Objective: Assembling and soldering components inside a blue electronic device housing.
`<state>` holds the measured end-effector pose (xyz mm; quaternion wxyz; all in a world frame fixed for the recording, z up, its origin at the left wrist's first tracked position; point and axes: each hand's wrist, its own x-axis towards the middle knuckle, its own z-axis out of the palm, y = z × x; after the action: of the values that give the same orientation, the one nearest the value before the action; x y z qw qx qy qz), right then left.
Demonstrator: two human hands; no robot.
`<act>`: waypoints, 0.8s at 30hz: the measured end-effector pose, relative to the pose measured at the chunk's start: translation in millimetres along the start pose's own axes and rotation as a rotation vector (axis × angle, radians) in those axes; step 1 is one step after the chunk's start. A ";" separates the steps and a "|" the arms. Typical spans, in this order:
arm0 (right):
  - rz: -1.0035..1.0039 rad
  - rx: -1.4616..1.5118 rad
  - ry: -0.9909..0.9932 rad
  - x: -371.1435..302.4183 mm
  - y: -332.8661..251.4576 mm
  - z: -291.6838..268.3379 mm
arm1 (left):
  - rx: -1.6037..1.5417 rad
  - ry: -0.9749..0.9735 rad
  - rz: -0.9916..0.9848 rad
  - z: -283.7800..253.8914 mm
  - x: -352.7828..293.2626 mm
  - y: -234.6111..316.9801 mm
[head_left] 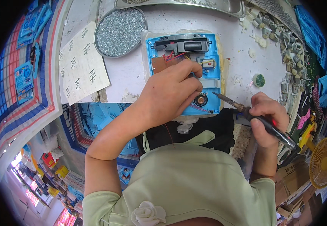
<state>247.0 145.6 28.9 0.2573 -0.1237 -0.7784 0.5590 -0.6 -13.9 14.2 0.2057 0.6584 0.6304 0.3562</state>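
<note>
A blue plastic casing (212, 106), open side up, lies in front of me with electrical parts inside. My left hand (173, 88) rests over its left half, fingers curled together; whatever they pinch is hidden. Beside those fingers are a brown circuit board (158, 64) and red wires (170, 57). My right hand (269, 116) grips a soldering iron (272, 132) by its black handle. The iron's tip points left, over the casing's right edge near a small round speaker (200, 100). Farther up sit a black battery-box-like part (184, 46) and a small motor unit (208, 64).
A round tray of small screws (120, 33) stands at the back left, beside a handwritten paper sheet (84, 64). A small green-filled tin (258, 80) sits right of the casing. Several small motor-like parts (286, 67) line the table's right edge. A yellow fan (323, 162) stands lower right.
</note>
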 end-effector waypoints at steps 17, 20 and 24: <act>-0.064 -0.105 -0.142 24.4 2.1 17.7 | 0.018 0.028 0.009 2.8 -2.2 -0.5; -0.075 -0.116 -0.153 26.3 1.2 17.7 | 0.019 0.030 0.019 2.5 -1.5 -0.3; -0.057 -0.138 -0.185 28.9 -2.2 16.4 | 0.017 0.019 0.019 2.6 -1.3 -0.9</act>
<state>214.1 145.6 34.6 0.1911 -0.0669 -0.8388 0.5054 0.7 -14.6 11.6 0.1910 0.6626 0.6290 0.3591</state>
